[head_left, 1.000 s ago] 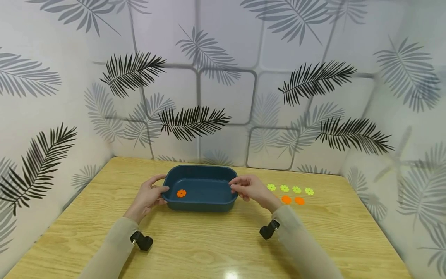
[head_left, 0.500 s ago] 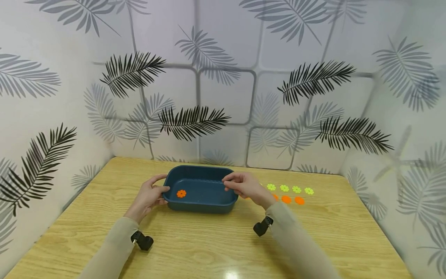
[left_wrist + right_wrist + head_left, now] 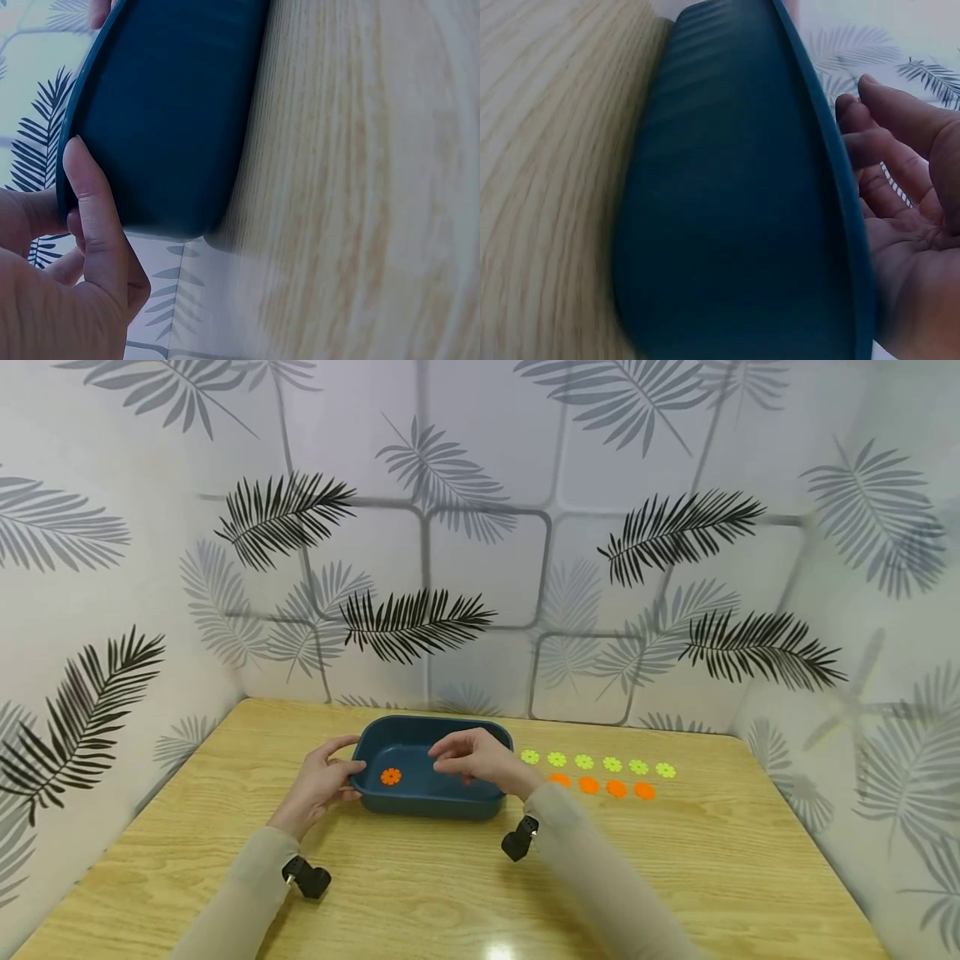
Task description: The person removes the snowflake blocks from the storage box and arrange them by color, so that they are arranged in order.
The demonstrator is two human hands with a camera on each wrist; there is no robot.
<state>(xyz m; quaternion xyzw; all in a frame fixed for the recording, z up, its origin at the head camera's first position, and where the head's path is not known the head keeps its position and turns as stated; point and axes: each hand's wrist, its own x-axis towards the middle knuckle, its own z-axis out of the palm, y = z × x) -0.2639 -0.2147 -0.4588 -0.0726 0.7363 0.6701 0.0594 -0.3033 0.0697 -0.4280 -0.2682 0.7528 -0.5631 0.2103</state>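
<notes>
A dark blue oblong plastic basin (image 3: 431, 806) stands on the table. My left hand (image 3: 318, 785) grips its left end, the thumb (image 3: 90, 187) over the rim and the other fingers outside, partly hidden. An orange flower-shaped piece (image 3: 391, 776) lies on the basin floor at the left. My right hand (image 3: 483, 760) hovers over the right half of the basin, fingers bent loosely and pointing left. In the right wrist view the thumb (image 3: 900, 112) and fingers show beyond the rim, with nothing visible between them.
Right of the basin lies a row of several yellow-green flower pieces (image 3: 584, 762). In front of it runs a row of several orange pieces (image 3: 588, 785), partly covered by the right forearm. A patterned wall (image 3: 480, 668) rises behind the wooden table (image 3: 420, 885).
My right hand has moved left from the basin's right rim to over its inside, uncovering more yellow-green and orange pieces. The left hand and basin stay in place.
</notes>
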